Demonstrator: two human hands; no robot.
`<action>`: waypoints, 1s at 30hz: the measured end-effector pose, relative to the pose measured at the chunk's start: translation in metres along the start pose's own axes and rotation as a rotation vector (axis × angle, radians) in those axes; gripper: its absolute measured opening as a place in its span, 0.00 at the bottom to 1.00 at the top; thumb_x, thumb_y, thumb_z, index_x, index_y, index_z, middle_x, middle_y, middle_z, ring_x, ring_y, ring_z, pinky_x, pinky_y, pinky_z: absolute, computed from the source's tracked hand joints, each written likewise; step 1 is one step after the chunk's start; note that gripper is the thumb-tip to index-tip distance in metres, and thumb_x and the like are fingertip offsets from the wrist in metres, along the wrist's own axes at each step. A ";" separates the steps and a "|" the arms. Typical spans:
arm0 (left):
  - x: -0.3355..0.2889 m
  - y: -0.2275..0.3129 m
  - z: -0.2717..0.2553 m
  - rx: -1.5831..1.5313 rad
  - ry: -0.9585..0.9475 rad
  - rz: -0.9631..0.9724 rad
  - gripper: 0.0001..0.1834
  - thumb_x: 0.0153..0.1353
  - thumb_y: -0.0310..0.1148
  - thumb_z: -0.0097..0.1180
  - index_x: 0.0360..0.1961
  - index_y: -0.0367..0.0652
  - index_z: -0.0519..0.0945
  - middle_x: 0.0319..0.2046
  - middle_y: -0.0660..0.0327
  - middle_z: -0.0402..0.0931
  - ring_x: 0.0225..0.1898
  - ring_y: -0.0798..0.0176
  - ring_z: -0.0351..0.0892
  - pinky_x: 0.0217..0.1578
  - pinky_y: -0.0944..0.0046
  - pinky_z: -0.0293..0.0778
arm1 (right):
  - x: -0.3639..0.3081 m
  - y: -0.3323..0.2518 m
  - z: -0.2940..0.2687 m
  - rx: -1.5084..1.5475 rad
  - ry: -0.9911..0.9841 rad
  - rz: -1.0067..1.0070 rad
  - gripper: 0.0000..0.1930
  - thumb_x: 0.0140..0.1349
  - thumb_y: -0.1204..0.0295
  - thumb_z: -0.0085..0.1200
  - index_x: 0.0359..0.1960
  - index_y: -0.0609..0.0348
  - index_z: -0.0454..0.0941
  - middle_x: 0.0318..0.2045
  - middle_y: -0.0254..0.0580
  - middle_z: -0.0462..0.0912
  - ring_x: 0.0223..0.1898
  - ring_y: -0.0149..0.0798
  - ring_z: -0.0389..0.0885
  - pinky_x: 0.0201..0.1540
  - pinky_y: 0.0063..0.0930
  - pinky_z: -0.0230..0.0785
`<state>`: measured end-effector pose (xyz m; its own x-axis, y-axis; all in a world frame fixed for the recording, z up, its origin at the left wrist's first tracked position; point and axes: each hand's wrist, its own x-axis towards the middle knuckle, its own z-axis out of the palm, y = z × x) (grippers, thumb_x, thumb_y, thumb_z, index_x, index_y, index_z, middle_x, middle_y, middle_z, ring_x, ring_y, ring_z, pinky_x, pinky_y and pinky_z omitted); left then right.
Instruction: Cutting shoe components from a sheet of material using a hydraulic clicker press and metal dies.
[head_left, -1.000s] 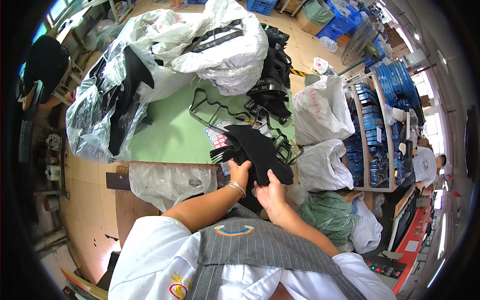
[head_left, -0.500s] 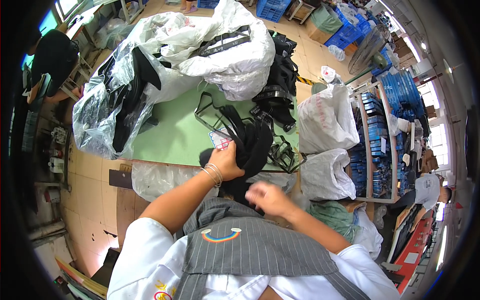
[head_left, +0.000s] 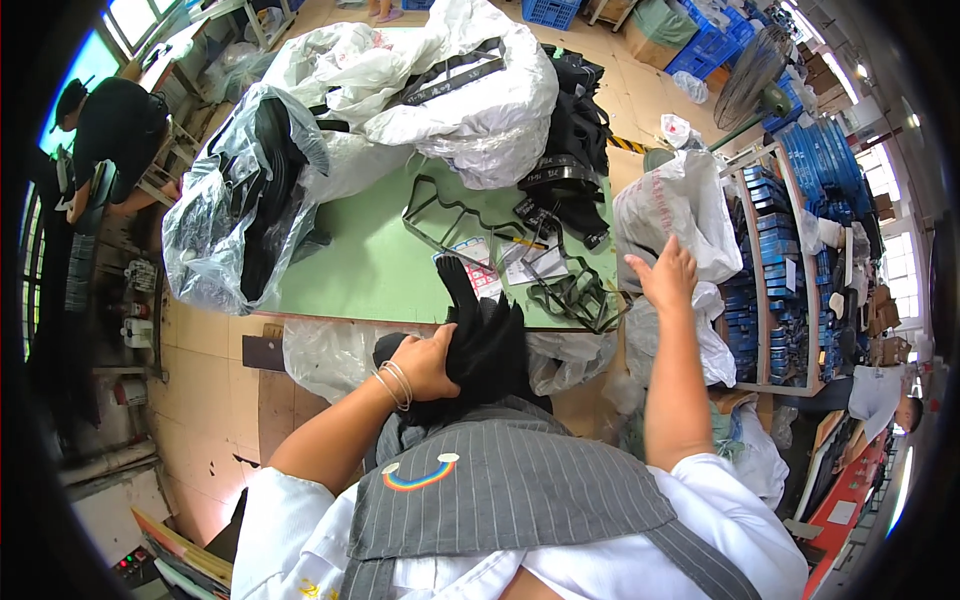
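My left hand (head_left: 428, 362) is closed on a thick bundle of black fabric pieces (head_left: 490, 350). The bundle lies against my apron at the table's near edge, with loose ends pointing up and away. Out to the right, my right hand (head_left: 670, 276) is raised in front of a white woven sack (head_left: 700, 215), thumb apart from the fingers and nothing visible in it. Beyond the bundle, a black strip frame (head_left: 425, 225), a printed card (head_left: 478, 262) and a white paper (head_left: 540, 262) lie on the green table (head_left: 370, 240). A tangle of dark strip frames (head_left: 578, 295) rests at its near right corner.
Clear plastic bags with black pieces (head_left: 265, 190) and a large white sack (head_left: 470, 130) cover the table's far side. Black items (head_left: 570, 160) are piled at its right. A rack of blue parts (head_left: 770, 270) stands farther right. A person in black (head_left: 120, 125) sits far left.
My right hand has swung from beside the bundle out to the right, toward the white sack. My left hand has drawn the bundle nearer to me, uncovering the card and paper.
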<state>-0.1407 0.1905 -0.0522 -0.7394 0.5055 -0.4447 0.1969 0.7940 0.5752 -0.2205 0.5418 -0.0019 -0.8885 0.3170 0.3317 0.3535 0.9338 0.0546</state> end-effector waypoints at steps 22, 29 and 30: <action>0.014 -0.010 0.040 -1.077 -0.469 -0.407 0.44 0.54 0.66 0.47 0.57 0.36 0.67 0.53 0.49 0.70 0.51 0.57 0.72 0.53 0.61 0.66 | -0.118 -0.117 0.001 0.285 -1.177 -1.477 0.35 0.36 0.52 0.67 0.48 0.56 0.77 0.47 0.47 0.70 0.53 0.45 0.64 0.53 0.32 0.63; 0.015 -0.035 0.089 -0.811 -0.126 -0.346 0.29 0.57 0.42 0.58 0.56 0.36 0.68 0.46 0.56 0.76 0.46 0.65 0.73 0.49 0.66 0.68 | -0.147 -0.069 -0.002 0.628 -0.777 -1.464 0.16 0.37 0.72 0.60 0.33 0.58 0.77 0.49 0.48 0.71 0.54 0.46 0.67 0.51 0.37 0.63; 0.013 -0.036 0.094 -0.821 -0.124 -0.342 0.29 0.57 0.42 0.58 0.56 0.36 0.68 0.46 0.56 0.76 0.46 0.65 0.73 0.49 0.66 0.68 | -0.146 -0.066 -0.002 0.647 -0.767 -1.472 0.16 0.37 0.72 0.60 0.33 0.58 0.77 0.49 0.48 0.71 0.54 0.46 0.67 0.51 0.37 0.63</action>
<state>-0.0969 0.2002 -0.1427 -0.5890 0.3564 -0.7253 -0.5786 0.4406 0.6863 -0.1136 0.4337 -0.0525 -0.3257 -0.9370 -0.1260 -0.7743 0.3408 -0.5333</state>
